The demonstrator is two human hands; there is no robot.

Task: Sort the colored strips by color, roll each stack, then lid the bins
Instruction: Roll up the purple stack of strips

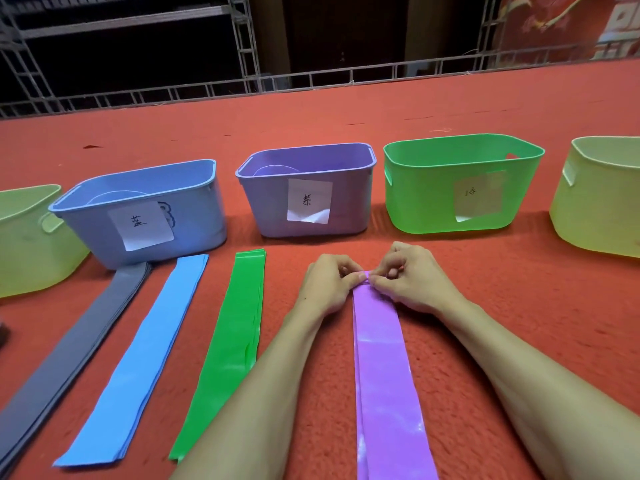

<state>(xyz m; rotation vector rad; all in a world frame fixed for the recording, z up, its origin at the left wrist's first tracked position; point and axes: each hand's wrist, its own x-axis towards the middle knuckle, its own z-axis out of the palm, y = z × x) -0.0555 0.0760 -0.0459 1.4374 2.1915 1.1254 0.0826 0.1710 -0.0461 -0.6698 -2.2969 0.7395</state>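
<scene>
A stack of purple strips [382, 368] lies lengthwise on the red carpet in front of me. My left hand [327, 285] and my right hand [412, 280] both pinch its far end, where the first small fold or curl shows between thumbs and fingers. To the left lie a green stack [232, 344], a blue stack [138, 362] and a grey stack [65, 358], all flat. Behind them stand open bins: blue [194, 216], purple [346, 216] and green [426, 202], each with a paper label.
Two pale yellow-green bins stand at the row's ends, one at the left edge [24, 258] and one at the right edge [595, 209]. Round shapes show inside the blue and purple bins. A metal truss rail [311, 81] borders the carpet's far edge.
</scene>
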